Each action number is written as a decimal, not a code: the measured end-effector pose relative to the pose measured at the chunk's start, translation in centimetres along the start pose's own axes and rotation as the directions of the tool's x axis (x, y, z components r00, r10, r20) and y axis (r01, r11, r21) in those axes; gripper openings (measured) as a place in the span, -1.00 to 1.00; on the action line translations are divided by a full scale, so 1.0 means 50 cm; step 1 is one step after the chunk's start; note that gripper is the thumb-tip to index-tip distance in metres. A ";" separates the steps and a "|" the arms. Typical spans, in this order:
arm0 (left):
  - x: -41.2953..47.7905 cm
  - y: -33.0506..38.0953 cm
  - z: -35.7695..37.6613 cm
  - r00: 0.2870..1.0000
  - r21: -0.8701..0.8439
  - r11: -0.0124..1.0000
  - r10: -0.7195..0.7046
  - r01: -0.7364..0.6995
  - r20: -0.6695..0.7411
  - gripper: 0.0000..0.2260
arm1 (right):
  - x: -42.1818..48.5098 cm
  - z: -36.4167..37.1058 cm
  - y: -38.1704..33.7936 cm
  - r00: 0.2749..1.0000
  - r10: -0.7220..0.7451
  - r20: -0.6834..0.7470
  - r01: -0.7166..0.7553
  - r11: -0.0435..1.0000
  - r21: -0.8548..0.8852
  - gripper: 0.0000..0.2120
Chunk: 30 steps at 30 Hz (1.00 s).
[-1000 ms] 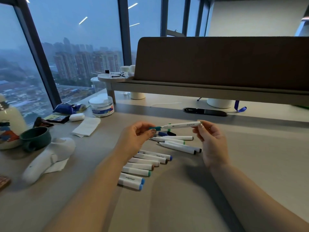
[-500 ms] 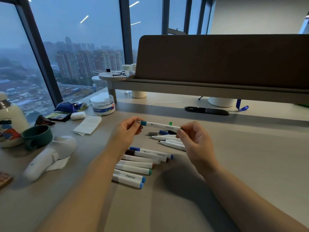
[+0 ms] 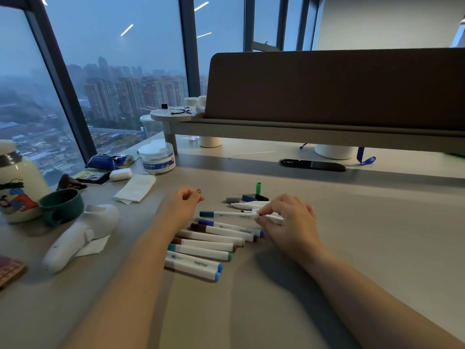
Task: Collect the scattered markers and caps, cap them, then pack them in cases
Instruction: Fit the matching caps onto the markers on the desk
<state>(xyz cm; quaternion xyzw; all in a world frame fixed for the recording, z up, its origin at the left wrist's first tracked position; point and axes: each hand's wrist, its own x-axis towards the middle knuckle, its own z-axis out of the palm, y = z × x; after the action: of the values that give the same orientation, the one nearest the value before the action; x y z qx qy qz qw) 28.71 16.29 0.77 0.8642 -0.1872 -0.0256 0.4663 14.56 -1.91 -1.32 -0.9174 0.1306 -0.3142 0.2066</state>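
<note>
I log the right hand (image 3: 289, 220), centre right, pinching the teal-capped marker (image 3: 226, 214) lying on the desk (image 3: 364, 248) at centre frame, left hand (image 3: 185, 205) loosely curled, empty, row of capped markers (image 3: 206, 248) below, green cap (image 3: 258, 188) upright above.

Right end of teal-capped marker (image 3: 226, 214) beneath right hand (image 3: 289, 222)

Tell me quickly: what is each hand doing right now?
Left hand: loosely curled, holding nothing.
Right hand: pinching the teal-capped marker near its far end.
</note>
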 end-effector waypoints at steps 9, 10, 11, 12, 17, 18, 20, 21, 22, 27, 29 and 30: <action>0.007 -0.008 0.016 0.999 0.168 0.985 0.036 -0.033 -0.014 -0.84 | 0.020 -0.037 0.056 0.980 0.191 -0.048 -0.185 0.975 0.122 -0.93; 0.007 -0.007 0.017 0.999 0.177 0.983 0.041 -0.039 -0.009 -0.85 | 0.022 -0.049 0.073 0.973 0.226 -0.044 -0.216 0.961 0.172 -0.95; 0.006 -0.006 0.018 0.999 0.181 0.982 0.045 -0.044 -0.004 -0.86 | 0.022 -0.058 0.086 0.968 0.249 -0.023 -0.238 0.947 0.215 -0.93; 0.005 -0.005 0.019 0.999 0.184 0.982 0.049 -0.048 -0.002 -0.86 | 0.021 -0.065 0.096 0.965 0.261 0.010 -0.255 0.931 0.263 -0.90; 0.002 0.001 0.024 0.997 0.221 0.973 0.071 -0.068 -0.005 -0.84 | 0.019 -0.071 0.105 0.944 0.255 0.211 -0.318 0.876 0.363 -0.96; 0.002 0.001 0.026 0.997 0.223 0.972 0.076 -0.074 0.000 -0.85 | 0.019 -0.072 0.106 0.942 0.237 0.239 -0.308 0.894 0.325 -0.95; 0.000 0.003 0.031 0.996 0.227 0.970 0.090 -0.091 0.015 -0.85 | 0.020 -0.072 0.109 0.941 0.183 0.283 -0.241 0.952 0.186 -0.91; -0.001 0.003 0.033 0.995 0.234 0.967 0.099 -0.102 0.024 -0.85 | 0.019 -0.071 0.108 0.941 0.164 0.296 -0.202 0.974 0.102 -0.89; -0.002 0.004 0.035 0.994 0.243 0.964 0.109 -0.113 0.030 -0.85 | 0.016 -0.070 0.106 0.944 0.152 0.292 -0.170 0.985 0.038 -0.89; -0.009 0.014 0.040 0.989 0.232 0.962 0.144 -0.146 0.029 -0.85 | 0.016 -0.061 0.101 0.969 0.097 0.229 -0.089 0.995 -0.044 -0.90; -0.012 0.018 0.041 0.985 0.215 0.962 0.170 -0.171 0.024 -0.87 | 0.018 -0.057 0.105 0.984 0.108 0.143 -0.115 0.993 0.040 -0.92; -0.012 0.021 0.041 0.983 0.200 0.963 0.183 -0.183 0.018 -0.89 | 0.019 -0.057 0.108 0.986 0.142 0.084 -0.151 0.981 0.123 -0.94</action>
<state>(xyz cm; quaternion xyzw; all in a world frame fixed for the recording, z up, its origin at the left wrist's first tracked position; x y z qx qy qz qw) 27.37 14.33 0.40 0.8859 -0.2674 0.0370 0.3772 12.90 -7.85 -1.23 -0.9011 0.1695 -0.2716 0.2926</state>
